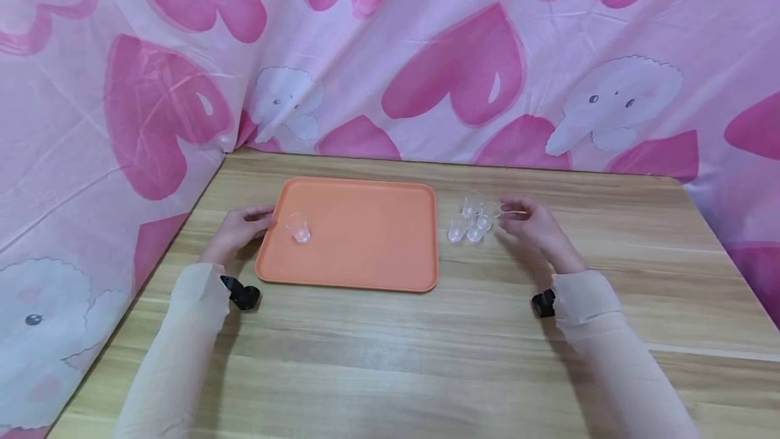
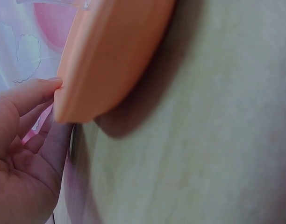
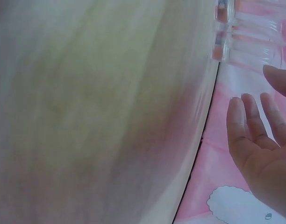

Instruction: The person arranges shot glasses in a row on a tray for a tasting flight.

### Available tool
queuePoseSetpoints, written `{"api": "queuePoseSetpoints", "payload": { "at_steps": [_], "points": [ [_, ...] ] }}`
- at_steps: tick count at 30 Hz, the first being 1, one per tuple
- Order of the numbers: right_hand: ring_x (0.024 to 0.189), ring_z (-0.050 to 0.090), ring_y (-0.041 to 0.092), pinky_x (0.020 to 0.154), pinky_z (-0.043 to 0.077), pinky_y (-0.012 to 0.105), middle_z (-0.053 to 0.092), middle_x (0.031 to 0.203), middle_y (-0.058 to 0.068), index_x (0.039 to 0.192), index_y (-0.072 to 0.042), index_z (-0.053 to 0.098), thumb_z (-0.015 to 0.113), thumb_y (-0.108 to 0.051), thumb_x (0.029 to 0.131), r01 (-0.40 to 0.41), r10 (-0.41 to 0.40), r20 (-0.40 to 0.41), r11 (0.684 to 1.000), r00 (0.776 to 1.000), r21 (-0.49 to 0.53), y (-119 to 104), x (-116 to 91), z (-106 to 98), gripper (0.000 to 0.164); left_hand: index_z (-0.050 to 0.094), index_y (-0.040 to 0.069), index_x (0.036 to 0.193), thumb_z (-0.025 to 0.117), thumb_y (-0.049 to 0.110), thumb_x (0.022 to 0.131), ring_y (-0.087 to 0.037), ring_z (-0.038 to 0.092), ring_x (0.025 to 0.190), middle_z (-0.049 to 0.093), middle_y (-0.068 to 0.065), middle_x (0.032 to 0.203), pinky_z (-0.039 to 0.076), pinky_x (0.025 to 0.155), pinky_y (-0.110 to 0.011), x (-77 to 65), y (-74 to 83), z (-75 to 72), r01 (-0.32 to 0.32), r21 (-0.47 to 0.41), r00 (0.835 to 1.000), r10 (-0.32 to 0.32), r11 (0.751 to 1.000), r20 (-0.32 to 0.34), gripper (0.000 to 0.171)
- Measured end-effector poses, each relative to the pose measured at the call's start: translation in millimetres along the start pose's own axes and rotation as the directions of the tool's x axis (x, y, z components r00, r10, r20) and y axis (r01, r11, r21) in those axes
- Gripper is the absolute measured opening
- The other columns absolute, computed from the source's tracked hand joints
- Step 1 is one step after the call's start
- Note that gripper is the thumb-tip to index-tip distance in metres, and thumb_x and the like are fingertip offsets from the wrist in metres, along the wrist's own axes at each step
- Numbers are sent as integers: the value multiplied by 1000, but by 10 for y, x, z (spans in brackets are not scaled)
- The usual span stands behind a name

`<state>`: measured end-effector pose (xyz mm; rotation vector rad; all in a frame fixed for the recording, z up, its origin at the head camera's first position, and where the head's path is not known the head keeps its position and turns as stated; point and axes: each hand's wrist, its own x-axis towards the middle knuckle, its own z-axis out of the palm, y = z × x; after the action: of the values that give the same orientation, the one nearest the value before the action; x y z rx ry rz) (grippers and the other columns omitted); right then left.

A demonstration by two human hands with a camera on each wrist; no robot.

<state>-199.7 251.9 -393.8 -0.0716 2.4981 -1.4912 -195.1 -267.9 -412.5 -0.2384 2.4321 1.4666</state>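
Head view: left hand, fingers relaxed, touches the orange tray's left rim; right hand, fingers spread, reaches the clear cups clustered on the worktop just right of the tray; they look light, slippery, likely brittle; best pinched by the wall.

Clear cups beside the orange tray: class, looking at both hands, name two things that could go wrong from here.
1. The four clear cups stand bunched and touching, and the right hand is open right beside them; reaching for one could knock over its neighbours.
2. The left hand only touches the orange tray at its edge; a nudge might topple the lone cup on it.
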Motion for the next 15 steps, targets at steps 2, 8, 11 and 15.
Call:
{"api": "queuePoseSetpoints", "payload": {
  "at_steps": [2,8,11,15],
  "points": [
    [90,51,-12,79,48,4,44,136,34,140,11,36,57,-2,92,10,-10,8,1000,1000,3,11,14,9,54,39,0,144,53,28,98,18,52,83,44,-24,144,49,77,-4,2,2,1,3,-9,1000,-3,1000,0,56],
    [89,51,-12,79,49,6,45,135,32,141,9,36,57,-3,92,-2,2,30,1000,1000,-7,0,41,24,54,38,1,145,53,31,98,18,52,84,44,-24,145,48,77,-4,-5,5,-3,12,-7,1000,-12,1000,4,57],
    [89,50,-10,79,49,6,47,134,29,141,6,38,58,-4,92,-9,9,31,1000,999,-21,-14,48,35,54,39,3,145,53,33,98,13,55,91,44,-21,145,49,78,-5,-7,2,-6,26,9,1000,-27,1000,8,58],
    [95,53,-2,78,47,5,50,132,27,140,5,41,59,-7,92,-10,12,29,998,999,-65,-30,49,45,53,39,6,146,52,35,98,-7,57,115,44,-18,146,50,84,-9,-9,2,-4,41,33,999,-41,999,11,57]
  ]
}}
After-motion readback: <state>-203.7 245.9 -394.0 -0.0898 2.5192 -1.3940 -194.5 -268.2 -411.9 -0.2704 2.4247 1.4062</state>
